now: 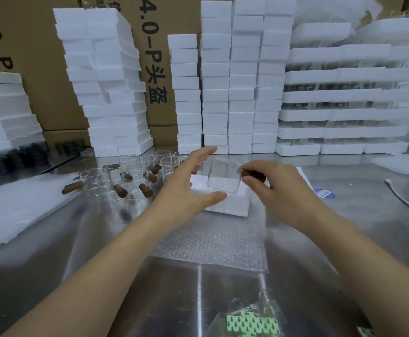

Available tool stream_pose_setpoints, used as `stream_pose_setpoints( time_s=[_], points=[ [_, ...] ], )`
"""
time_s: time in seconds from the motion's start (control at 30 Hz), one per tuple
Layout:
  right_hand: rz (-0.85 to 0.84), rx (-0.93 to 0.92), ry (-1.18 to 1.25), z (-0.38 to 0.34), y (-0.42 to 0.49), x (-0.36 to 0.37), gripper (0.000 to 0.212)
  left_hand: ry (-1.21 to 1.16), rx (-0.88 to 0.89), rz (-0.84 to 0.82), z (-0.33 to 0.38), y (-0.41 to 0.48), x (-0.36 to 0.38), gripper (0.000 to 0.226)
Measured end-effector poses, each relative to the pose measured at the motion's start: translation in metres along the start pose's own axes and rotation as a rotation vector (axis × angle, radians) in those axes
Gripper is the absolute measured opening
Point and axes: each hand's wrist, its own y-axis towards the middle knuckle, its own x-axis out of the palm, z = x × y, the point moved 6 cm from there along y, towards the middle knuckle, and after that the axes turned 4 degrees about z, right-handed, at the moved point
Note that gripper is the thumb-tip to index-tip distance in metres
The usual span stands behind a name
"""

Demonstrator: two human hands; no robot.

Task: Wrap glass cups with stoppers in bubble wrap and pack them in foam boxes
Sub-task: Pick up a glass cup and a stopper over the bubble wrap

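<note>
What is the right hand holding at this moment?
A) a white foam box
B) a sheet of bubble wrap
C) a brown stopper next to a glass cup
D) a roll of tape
C: the right hand pinches a brown stopper at the side of the clear glass cup, above the foam box; the bubble wrap lies flat on the table.

clear glass cup (223, 178) tilted above open foam box (232, 205) | brown stopper (253, 175) at its rim | bubble wrap (213, 242) flat, nearer
</note>
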Motion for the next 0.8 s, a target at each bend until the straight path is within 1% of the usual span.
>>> stream_pose_setpoints(
  time_s=[0.07, 0.13, 0.2, 0.27, 0.43, 0.53, 0.6, 0.67, 0.73, 0.8],
  points=[
    [0.052, 0.041, -0.004, 0.007, 0.001, -0.002, 0.017, 0.044, -0.068, 0.058, -0.008, 0.001, -0.005, 0.073],
    [0.089, 0.077, 0.037, 0.013, 0.001, -0.002, 0.013, 0.091, -0.193, 0.116, -0.018, 0.003, -0.010, 0.060],
    [0.111, 0.114, 0.056, 0.019, 0.001, -0.001, 0.012, 0.240, -0.302, 0.139, -0.027, 0.003, -0.015, 0.053],
    [0.100, 0.143, 0.023, 0.021, 0.000, 0.002, 0.011, 0.370, -0.352, 0.124, -0.031, 0.001, -0.017, 0.051],
    [0.058, 0.177, -0.037, 0.021, -0.005, 0.011, 0.009, 0.251, -0.374, 0.090, -0.034, -0.002, -0.016, 0.046],
    [0.118, 0.185, -0.023, 0.019, -0.006, 0.005, 0.007, 0.283, -0.330, 0.154, -0.029, -0.003, -0.020, 0.045],
    [0.191, 0.176, 0.008, 0.018, -0.005, -0.004, 0.011, 0.273, -0.242, 0.241, -0.021, -0.002, -0.027, 0.046],
    [0.267, 0.154, 0.053, 0.014, -0.005, -0.013, 0.014, 0.254, -0.140, 0.320, -0.010, -0.002, -0.033, 0.039],
    [0.329, 0.129, 0.095, 0.010, -0.005, -0.019, 0.010, 0.259, -0.056, 0.358, -0.001, -0.001, -0.033, 0.034],
    [0.362, 0.100, 0.143, 0.004, -0.005, -0.022, 0.009, 0.210, 0.020, 0.360, 0.006, -0.002, -0.030, 0.030]
  ],
)
